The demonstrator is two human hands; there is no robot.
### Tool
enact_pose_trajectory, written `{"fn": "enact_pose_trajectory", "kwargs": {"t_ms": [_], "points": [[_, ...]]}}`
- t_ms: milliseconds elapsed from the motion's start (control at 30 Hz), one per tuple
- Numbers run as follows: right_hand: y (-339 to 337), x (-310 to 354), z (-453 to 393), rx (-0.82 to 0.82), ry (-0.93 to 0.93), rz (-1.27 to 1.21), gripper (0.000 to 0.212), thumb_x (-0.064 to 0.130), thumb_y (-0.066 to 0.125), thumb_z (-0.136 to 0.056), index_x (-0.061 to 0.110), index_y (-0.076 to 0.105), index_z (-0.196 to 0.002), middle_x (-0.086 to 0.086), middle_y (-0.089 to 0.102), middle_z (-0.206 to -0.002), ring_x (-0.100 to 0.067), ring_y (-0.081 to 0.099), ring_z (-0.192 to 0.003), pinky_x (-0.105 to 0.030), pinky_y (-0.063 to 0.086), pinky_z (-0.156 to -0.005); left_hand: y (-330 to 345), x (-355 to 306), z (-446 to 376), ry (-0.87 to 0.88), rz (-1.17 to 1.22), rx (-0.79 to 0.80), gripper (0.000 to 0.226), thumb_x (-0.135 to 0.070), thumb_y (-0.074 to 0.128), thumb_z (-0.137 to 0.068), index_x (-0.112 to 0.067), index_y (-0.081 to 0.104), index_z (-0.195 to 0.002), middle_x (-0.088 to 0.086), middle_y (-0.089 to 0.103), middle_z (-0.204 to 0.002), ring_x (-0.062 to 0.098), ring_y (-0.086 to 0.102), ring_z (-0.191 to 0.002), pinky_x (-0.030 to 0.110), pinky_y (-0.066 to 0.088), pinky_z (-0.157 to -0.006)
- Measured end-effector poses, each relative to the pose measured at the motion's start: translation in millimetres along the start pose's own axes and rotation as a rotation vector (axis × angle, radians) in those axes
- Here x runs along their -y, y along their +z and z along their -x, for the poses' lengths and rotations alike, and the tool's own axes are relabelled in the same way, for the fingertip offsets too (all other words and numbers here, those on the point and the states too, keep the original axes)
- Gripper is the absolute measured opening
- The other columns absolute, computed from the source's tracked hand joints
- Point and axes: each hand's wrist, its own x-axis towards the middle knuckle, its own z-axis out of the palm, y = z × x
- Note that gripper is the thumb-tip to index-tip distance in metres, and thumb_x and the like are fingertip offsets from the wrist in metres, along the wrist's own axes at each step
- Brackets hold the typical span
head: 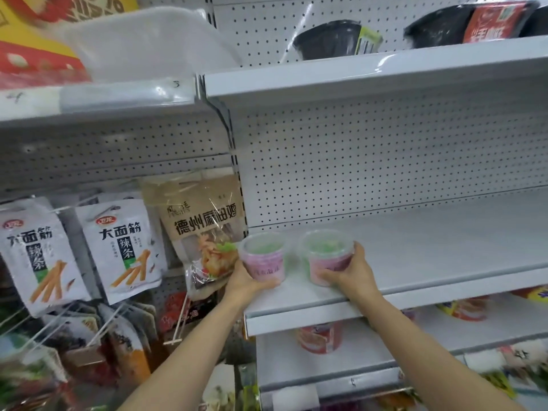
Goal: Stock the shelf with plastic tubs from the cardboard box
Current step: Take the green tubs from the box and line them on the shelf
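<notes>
— What does the head view show of the place?

— A shop aisle with white metal shelving and perforated back panels. The middle shelf (430, 241) on the right is a wide white board. Above it, dark bowls (329, 40) with a red-labelled one (492, 22) beside them sit on the upper shelf. At left, snack bags hang on pegs.

— Can any writing be read?

— Two white bags (121, 250) carry "大面筋" and "辣条" under a red oval logo too blurred to read. A tan bag (204, 226) reads "德州麻油鸡". The upper shelf edge bears handwritten "4" and "5".

— And the tubs?

— Two pink tubs with clear lids and green contents stand upright at the shelf's front left corner, side by side with a small gap. The left tub (264, 258) has faint lettering, illegible. The left hand (246, 281) cups its lower side, fingers curled under and around the base. The right hand (353, 272) wraps the right tub (326, 256) from the right, fingers curled across its front, thumb up by the lid rim.

— Anything below?

— Red-labelled tubs (320, 336) on the lower shelf, blurred.
</notes>
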Motion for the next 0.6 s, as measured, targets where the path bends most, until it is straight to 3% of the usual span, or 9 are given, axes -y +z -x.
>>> {"fn": "enact_pose_trajectory", "kwargs": {"t_ms": [100, 267, 433, 500, 600], "points": [[9.3, 5.5, -14.2, -0.012, 0.016, -0.013, 0.086, 0.013, 0.088, -0.065, 0.009, 0.036, -0.133, -0.003, 0.057, -0.114, -0.022, 0.057, -0.103, -0.030, 0.047, -0.088, 1.1, -2.8, -17.2, -0.053, -0.066, -0.050, 0.075, -0.019, 0.098, -0.052, -0.024, 0.058, -0.115, -0.002, 0.067, -0.114, 0.014, 0.063, -0.100, 0.026, 0.050, -0.084], [28.9, 4.1, -57.6, -0.044, 0.065, -0.059, 0.081, 0.013, 0.091, -0.059, 0.007, 0.039, -0.122, -0.011, 0.060, -0.119, -0.029, 0.061, -0.105, -0.045, 0.053, -0.090, 10.8, -10.5, -55.3, -0.097, -0.142, -0.079, 0.078, -0.021, 0.098, -0.053, -0.014, 0.063, -0.123, 0.002, 0.068, -0.124, 0.019, 0.064, -0.108, 0.029, 0.052, -0.090], [44.9, -2.7, -92.4, -0.089, 0.059, -0.049, 0.076, 0.013, 0.091, -0.058, 0.007, 0.041, -0.115, -0.011, 0.061, -0.114, -0.029, 0.061, -0.100, -0.042, 0.053, -0.086, 23.7, -8.7, -87.4, -0.130, -0.168, -0.134, 0.074, -0.022, 0.097, -0.058, -0.010, 0.064, -0.123, 0.002, 0.068, -0.122, 0.017, 0.062, -0.102, 0.026, 0.046, -0.082], [52.0, -6.3, -105.5, -0.099, 0.049, -0.040, 0.076, 0.015, 0.091, -0.058, 0.007, 0.042, -0.116, -0.010, 0.061, -0.113, -0.029, 0.061, -0.100, -0.043, 0.053, -0.087, 26.0, -7.8, -99.7, -0.138, -0.171, -0.145, 0.072, -0.020, 0.096, -0.060, -0.011, 0.063, -0.123, -0.001, 0.065, -0.116, 0.019, 0.062, -0.105, 0.026, 0.045, -0.083], [61.7, -7.5, -124.4, -0.109, 0.049, -0.040, 0.076, 0.018, 0.089, -0.061, 0.008, 0.043, -0.120, -0.006, 0.058, -0.107, -0.028, 0.060, -0.100, -0.041, 0.052, -0.088, 25.2, -4.5, -117.7, -0.144, -0.170, -0.155, 0.076, -0.020, 0.097, -0.057, -0.010, 0.063, -0.124, 0.004, 0.067, -0.126, 0.022, 0.064, -0.111, 0.030, 0.050, -0.091]]}}
